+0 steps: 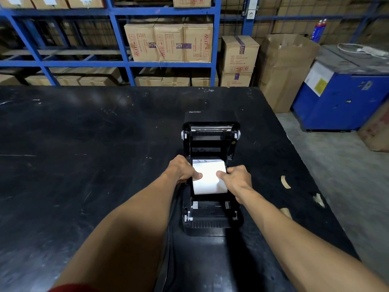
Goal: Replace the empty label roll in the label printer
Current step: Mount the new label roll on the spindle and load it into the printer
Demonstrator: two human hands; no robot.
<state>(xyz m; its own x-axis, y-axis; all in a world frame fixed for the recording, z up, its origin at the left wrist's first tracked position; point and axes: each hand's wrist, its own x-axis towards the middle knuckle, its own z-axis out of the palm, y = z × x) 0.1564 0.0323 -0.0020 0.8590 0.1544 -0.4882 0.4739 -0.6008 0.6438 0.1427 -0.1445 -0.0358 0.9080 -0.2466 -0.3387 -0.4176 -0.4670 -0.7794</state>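
Observation:
A black label printer (210,216) marked Xprinter lies on the black table with its lid (210,133) swung open away from me. A white label roll (209,178) sits in its middle bay. My left hand (183,169) grips the roll's left end, thumb lying on the paper. My right hand (236,180) grips the right end, its thumb on top too. The roll's side faces and the holders beside it are hidden by my fingers.
The black table (84,165) is scratched, and paper scraps (285,182) lie near its right edge. Blue shelving (126,64) with cardboard boxes stands behind. A blue machine (341,102) and an open carton (284,70) stand at the right on the concrete floor.

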